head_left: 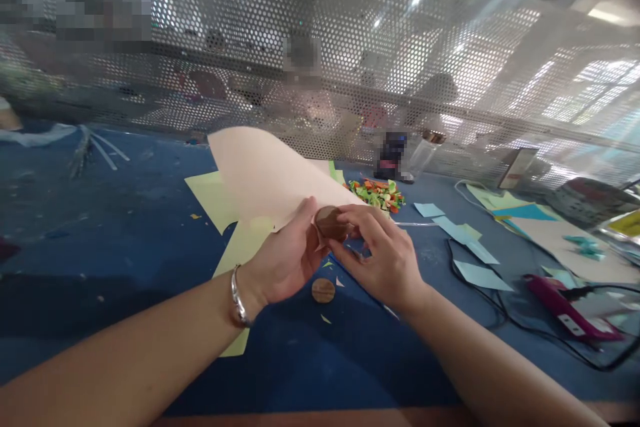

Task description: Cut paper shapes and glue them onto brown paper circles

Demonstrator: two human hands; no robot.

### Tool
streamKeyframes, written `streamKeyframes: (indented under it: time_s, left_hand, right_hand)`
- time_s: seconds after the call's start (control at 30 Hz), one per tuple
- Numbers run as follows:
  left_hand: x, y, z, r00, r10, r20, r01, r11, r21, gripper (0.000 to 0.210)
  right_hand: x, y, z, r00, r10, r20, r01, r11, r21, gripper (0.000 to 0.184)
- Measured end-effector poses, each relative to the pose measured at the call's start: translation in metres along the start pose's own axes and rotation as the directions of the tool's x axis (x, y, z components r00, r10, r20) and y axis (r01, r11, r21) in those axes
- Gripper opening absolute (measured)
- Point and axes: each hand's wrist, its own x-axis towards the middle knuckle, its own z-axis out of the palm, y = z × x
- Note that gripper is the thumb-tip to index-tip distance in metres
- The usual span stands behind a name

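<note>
Between both hands (335, 250), a paper cone (270, 177)

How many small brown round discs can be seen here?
2. One brown disc is pinched between the left hand and right hand against the beige paper sheet. The other disc lies on the blue table below the hands. Others may be hidden.

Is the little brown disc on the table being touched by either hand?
No, the loose disc lies alone on the blue table, below both hands.
</note>
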Motion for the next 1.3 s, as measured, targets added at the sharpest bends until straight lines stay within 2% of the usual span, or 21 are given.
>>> streamKeyframes:
  time_s: [0.13,0.37,0.6,0.73,0.87,0.97,1.07,1.1,1.17,1.23,1.3]
  left_hand:
    - [-0.003,-0.003,-0.006,0.999,-0.009,-0.044,0.006,0.998,-0.067,0.048]
    - [-0.005,-0.001,-0.008,1.000,0.002,-0.024,-0.004,0.998,-0.066,0.047]
    - [-0.009,-0.005,-0.007,0.995,0.056,-0.083,-0.057,0.998,-0.008,0.016]
    - [-0.010,-0.006,-0.005,0.986,0.063,-0.154,-0.058,0.998,0.035,0.016]
    - [-0.011,-0.004,-0.006,0.975,0.078,-0.210,-0.071,0.997,0.043,0.018]
    - [-0.011,-0.001,-0.008,0.958,0.102,-0.268,-0.100,0.995,0.023,0.020]
    - [-0.010,0.001,-0.007,0.947,0.133,-0.291,-0.135,0.991,0.013,0.022]
    - [-0.010,0.001,-0.006,0.952,0.141,-0.272,-0.143,0.990,0.013,0.022]
    - [-0.011,0.001,-0.003,0.975,0.149,-0.164,-0.147,0.989,0.029,0.025]
    - [-0.011,-0.002,-0.001,0.990,0.139,-0.029,-0.137,0.988,0.066,0.031]
    - [-0.010,-0.005,-0.001,0.994,0.113,0.009,-0.113,0.989,0.096,0.034]
  right_hand:
    - [-0.001,-0.001,0.004,1.000,-0.029,0.000,0.029,1.000,0.010,0.023]
    - [0.000,-0.001,0.010,0.999,-0.050,-0.011,0.050,0.998,0.031,0.022]
    - [-0.002,-0.004,0.010,1.000,-0.024,0.003,0.023,0.998,0.063,0.027]
    - [-0.002,-0.007,0.008,1.000,0.021,-0.008,-0.021,0.996,0.081,0.025]
    - [-0.005,-0.007,0.003,0.995,0.077,-0.069,-0.069,0.991,0.115,0.023]
    - [-0.005,-0.008,-0.001,0.978,0.201,-0.059,-0.188,0.966,0.179,0.015]
    - [-0.003,-0.008,-0.001,0.908,0.399,0.126,-0.417,0.839,0.349,0.021]
    - [-0.003,-0.008,0.000,0.868,0.449,0.213,-0.496,0.762,0.417,0.026]
    - [-0.003,-0.007,0.004,0.785,0.506,0.357,-0.615,0.571,0.543,0.035]
    - [-0.004,-0.006,0.008,0.729,0.527,0.438,-0.665,0.391,0.636,0.039]
    - [-0.006,-0.005,0.012,0.705,0.536,0.465,-0.664,0.269,0.698,0.038]
